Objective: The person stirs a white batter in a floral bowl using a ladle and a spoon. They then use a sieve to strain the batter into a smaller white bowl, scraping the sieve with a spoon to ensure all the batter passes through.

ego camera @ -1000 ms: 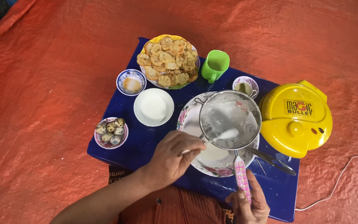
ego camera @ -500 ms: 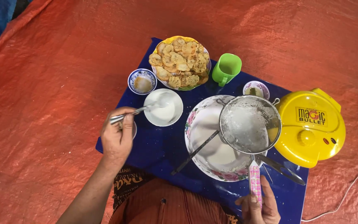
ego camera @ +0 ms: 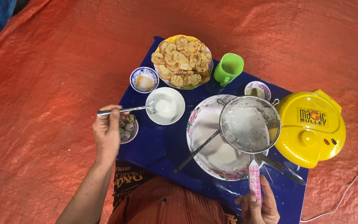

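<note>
Spoon in the powder bowl on my left, sieve over the big bowl on my right.

At left of centre my left hand has its fingers curled tight around the handle of a metal spoon, whose tip rests in the white bowl of powder just right of it. Under that hand I see a small bowl of quail eggs, and above, a blue-patterned dish of sauce and a yellow plate of fried crackers. Right of centre, a floral bowl of white batter sits on the blue mat, with a dark utensil handle leaning out. A round mesh sieve sits over the bowl's right side; my right hand, at the bottom edge, grips its pink handle, fingers closed. A green cup stands above, a yellow appliance at far right.
</note>
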